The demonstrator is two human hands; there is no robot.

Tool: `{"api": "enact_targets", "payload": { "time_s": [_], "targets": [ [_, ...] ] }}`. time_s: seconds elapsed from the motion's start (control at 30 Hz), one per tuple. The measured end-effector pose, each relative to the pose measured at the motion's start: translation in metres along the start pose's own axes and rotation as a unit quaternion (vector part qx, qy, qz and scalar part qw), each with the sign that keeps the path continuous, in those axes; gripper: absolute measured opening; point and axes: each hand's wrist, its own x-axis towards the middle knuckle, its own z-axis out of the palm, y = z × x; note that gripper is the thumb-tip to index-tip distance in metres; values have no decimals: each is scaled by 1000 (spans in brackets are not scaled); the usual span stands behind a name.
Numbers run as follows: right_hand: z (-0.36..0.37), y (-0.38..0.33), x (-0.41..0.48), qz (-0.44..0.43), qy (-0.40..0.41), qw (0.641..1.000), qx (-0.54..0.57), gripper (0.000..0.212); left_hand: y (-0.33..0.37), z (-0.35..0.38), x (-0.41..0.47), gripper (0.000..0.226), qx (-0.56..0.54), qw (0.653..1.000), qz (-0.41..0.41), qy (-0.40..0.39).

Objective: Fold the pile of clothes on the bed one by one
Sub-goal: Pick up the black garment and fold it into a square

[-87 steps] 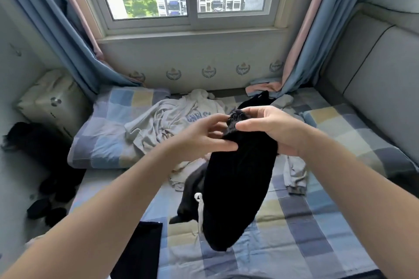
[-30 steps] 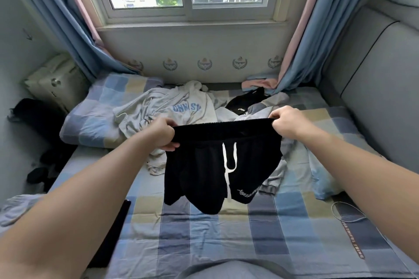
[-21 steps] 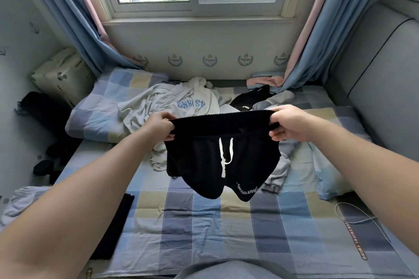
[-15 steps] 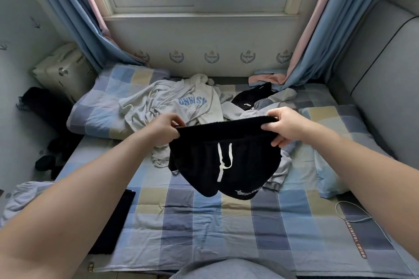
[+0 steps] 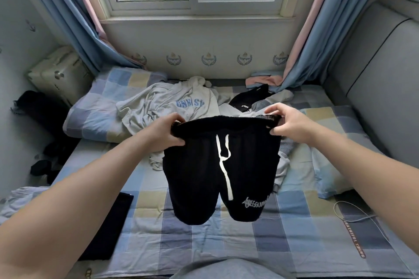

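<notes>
Holding shorts (image 5: 204,176) up by waistband, head view: my left hand (image 5: 163,133) pinches one end, right hand (image 5: 288,124) pinches other, legs hang clear above bed (image 5: 294,233). I judge step as spreading before fold; next move calls for laying flat on bare sheet, then leg over leg. Count: one shorts, two hands, one dark flat piece (image 5: 108,222) near left edge, one pile (image 5: 172,106) behind, its pieces uncountable.

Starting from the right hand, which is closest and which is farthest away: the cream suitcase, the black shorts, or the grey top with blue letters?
1. Black shorts: the right hand grips them at the top edge.
2. Grey top: lying on the bed behind the shorts, off to the left.
3. Cream suitcase: far left, against the wall beside the bed.
</notes>
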Motion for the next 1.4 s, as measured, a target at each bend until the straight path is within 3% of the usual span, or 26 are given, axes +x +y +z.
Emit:
{"api": "enact_targets", "payload": {
  "time_s": [0.07,0.13,0.3,0.47,0.6,0.9,1.0,1.23,1.4],
  "targets": [
    [5,-4,7,-48,56,994,-77,38,1,2,5,28,61,992,48,100],
    [9,-6,14,-86,103,982,-130,31,0,1,8,16,64,983,47,164],
    [17,-4,23,-108,138,972,-159,26,-14,3,9,21,81,980,9,181],
    [40,14,15,-65,124,966,-218,21,-31,21,-10,6,7,995,-16,99],
    [66,27,-3,-15,29,990,-139,8,-53,38,-25,9,-10,998,-41,46],
    [118,34,7,33,14,997,-63,32,-100,60,-25,12,-58,992,-99,55],
    [144,39,24,62,9,997,-39,30,-126,73,-8,22,-70,989,-124,44],
    [258,119,119,165,-32,985,-34,35,-242,161,78,29,-44,984,-173,-20],
    [383,213,204,212,-47,975,-48,29,-355,266,163,29,-51,974,-220,-10]
  ]
}}
